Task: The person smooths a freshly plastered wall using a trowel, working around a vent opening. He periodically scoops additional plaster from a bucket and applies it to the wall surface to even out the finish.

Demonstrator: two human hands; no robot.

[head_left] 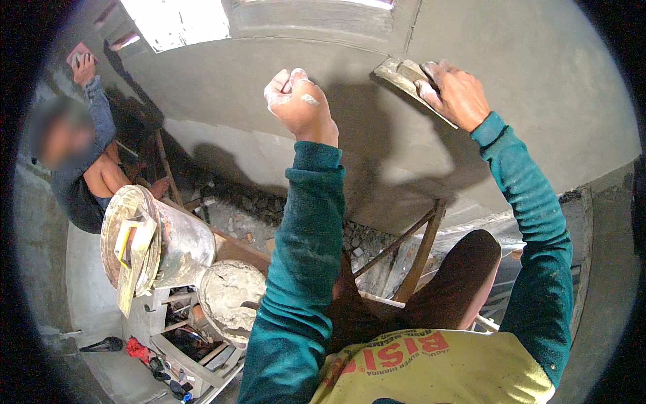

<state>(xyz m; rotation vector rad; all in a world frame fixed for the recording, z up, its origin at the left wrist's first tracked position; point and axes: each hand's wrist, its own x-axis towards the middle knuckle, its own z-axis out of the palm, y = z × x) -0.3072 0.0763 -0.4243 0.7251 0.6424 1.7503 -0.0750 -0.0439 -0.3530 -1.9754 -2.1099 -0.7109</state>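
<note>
My right hand (pixel 454 94) grips a long, flat plastering float (pixel 397 75) held against the grey plastered wall (pixel 531 81) at upper right. My left hand (pixel 301 104), smeared with white, is raised in a fist near the wall at upper middle; whatever its fingers may hold is hidden. Below to the left, a tall stained bucket (pixel 182 246) has another trowel (pixel 131 249) with a yellow handle lying across its top. Beside it, a round container (pixel 229 296) holds pale mortar, with a dark tool at its edge, partly behind my left forearm.
A co-worker (pixel 77 182) sits at far left, a hand raised with a pink pad (pixel 79 54) at the wall. Wooden supports (pixel 420 249) and planks stand beneath me, over rubble (pixel 242 215). Assorted items (pixel 155 363) lie at lower left. A bright opening (pixel 175 20) is above.
</note>
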